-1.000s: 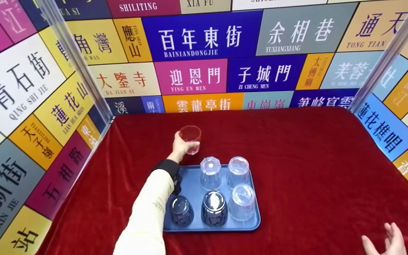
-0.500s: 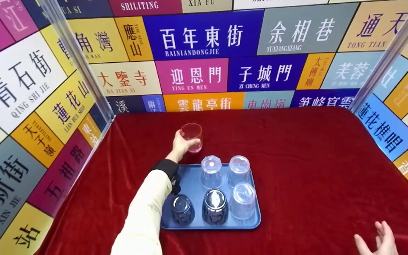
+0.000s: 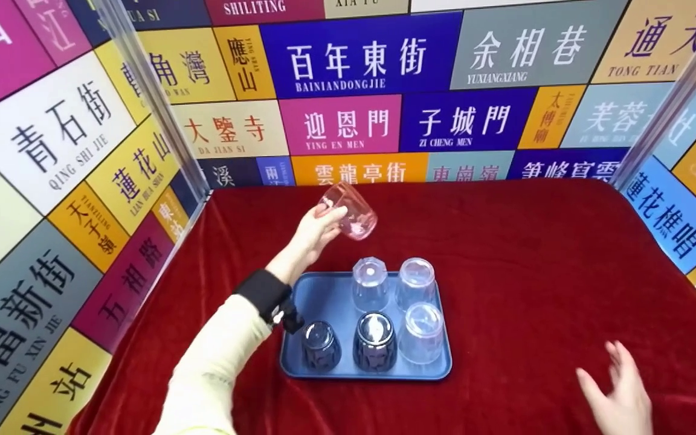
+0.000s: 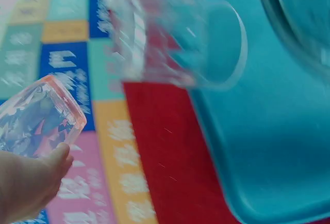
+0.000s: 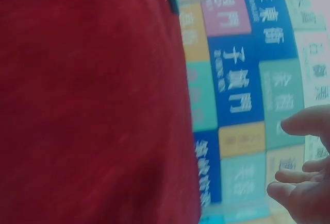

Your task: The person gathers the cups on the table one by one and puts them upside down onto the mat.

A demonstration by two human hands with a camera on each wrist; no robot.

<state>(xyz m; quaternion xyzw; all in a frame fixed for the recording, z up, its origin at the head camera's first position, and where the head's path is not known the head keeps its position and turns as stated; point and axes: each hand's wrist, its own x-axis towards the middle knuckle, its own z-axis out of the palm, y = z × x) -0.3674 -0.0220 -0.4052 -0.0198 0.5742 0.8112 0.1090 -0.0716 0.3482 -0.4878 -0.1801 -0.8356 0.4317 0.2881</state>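
Note:
My left hand point(image 3: 316, 231) grips a clear pink glass point(image 3: 354, 212) by its side, tilted and raised above the cloth behind the tray; the left wrist view also has the pink glass point(image 4: 44, 113), with fingers curled round it. Below stands a blue tray point(image 3: 348, 373) carrying upside-down glasses: a faceted clear glass point(image 3: 370, 285), two more clear glasses point(image 3: 415, 284) on the right side, and two dark glasses point(image 3: 375, 341) along the front. My right hand point(image 3: 621, 393) hovers at the lower right, holding nothing, its fingers loosely spread.
A dark red cloth point(image 3: 523, 260) covers the table. Upright panels with colourful Chinese street-name signs point(image 3: 357, 57) stand at the back and both sides. Clear corner posts point(image 3: 161, 103) rise where the panels meet.
My left hand has lifted the pink glass off the cloth, moving it up and rightward and tilting it. My right hand has drifted left and up. The view has shifted slightly.

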